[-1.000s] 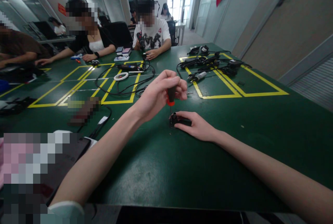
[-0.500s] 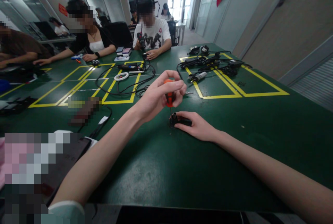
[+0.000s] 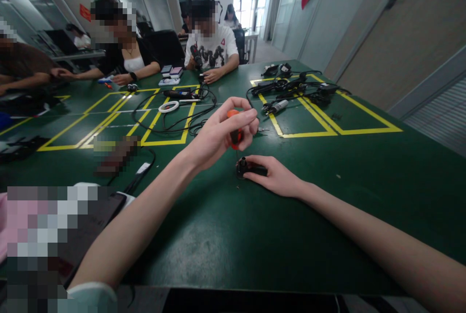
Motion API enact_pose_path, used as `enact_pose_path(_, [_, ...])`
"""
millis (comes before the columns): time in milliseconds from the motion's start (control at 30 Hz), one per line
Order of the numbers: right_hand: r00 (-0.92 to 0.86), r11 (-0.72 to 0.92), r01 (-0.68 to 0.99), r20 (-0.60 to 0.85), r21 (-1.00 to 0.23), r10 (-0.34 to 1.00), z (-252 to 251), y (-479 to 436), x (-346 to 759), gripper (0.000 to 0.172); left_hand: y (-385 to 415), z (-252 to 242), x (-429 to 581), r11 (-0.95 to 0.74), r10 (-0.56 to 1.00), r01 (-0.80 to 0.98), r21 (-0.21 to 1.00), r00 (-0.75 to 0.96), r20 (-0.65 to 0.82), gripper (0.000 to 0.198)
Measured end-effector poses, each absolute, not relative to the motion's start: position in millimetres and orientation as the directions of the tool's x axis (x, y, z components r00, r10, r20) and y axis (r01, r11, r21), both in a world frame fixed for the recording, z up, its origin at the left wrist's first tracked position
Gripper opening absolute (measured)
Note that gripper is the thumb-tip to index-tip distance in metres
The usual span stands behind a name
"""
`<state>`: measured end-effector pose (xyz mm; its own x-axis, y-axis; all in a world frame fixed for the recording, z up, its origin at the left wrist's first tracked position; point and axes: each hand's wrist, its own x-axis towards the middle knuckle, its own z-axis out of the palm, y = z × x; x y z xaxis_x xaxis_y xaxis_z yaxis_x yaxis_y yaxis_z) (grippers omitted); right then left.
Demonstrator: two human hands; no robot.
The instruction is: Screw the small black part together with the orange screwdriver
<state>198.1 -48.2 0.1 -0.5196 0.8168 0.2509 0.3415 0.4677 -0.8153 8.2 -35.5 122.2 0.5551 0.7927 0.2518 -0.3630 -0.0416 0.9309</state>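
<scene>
My left hand (image 3: 225, 131) is closed round the red and black handle of a screwdriver (image 3: 236, 139). The thin shaft points down to a small black part (image 3: 243, 165) on the green table (image 3: 204, 216). My right hand (image 3: 274, 174) pinches that black part from the right, thumb and fingers on its two sides, and rests on the table. The screwdriver's tip meets the left end of the part; the exact contact point is too small to tell.
Black cables (image 3: 291, 85) and a grey plug-like piece (image 3: 279, 107) lie at the back right. Left of centre are a white ring (image 3: 169, 107) and a looped cable. A phone (image 3: 94, 230) lies near left. People sit across the table.
The screwdriver handle has turned slightly within my left hand's fingers. My right hand keeps its hold on the black part. The whole view has shifted slightly.
</scene>
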Motion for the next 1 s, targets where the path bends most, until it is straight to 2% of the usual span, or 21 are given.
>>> enact_pose_path(200, [-0.525, 0.481, 0.347, 0.259, -0.805, 0.811, 1.0, -47.5, 199.1, 0.03, -33.0, 125.0, 6.0, 0.022, 0.76, -0.385, 0.923, 0.606, 0.235, 0.036])
enact_pose_path(433, [-0.519, 0.474, 0.334, 0.26, -0.815, 0.814, 0.6, -48.4, 198.2, 0.029, -34.1, 123.3, 6.5, 0.005, 0.783, -0.383, 0.924, 0.576, 0.235, 0.022])
enact_pose_path(633, [-0.517, 0.483, 0.362, 0.26, -0.797, 0.816, 0.1, -48.2, 198.0, 0.028, -32.2, 124.0, 5.5, 0.02, 0.77, -0.381, 0.924, 0.595, 0.229, 0.031])
enact_pose_path(900, [-0.516, 0.478, 0.355, 0.258, -0.804, 0.817, 0.7, -48.3, 199.2, 0.029, -33.6, 122.1, 5.8, 0.02, 0.776, -0.39, 0.921, 0.587, 0.231, 0.02])
enact_pose_path(1000, [-0.519, 0.487, 0.349, 0.268, -0.801, 0.812, 1.1, -48.2, 199.2, 0.029, -33.0, 122.7, 5.6, 0.027, 0.761, -0.38, 0.925, 0.607, 0.227, 0.029])
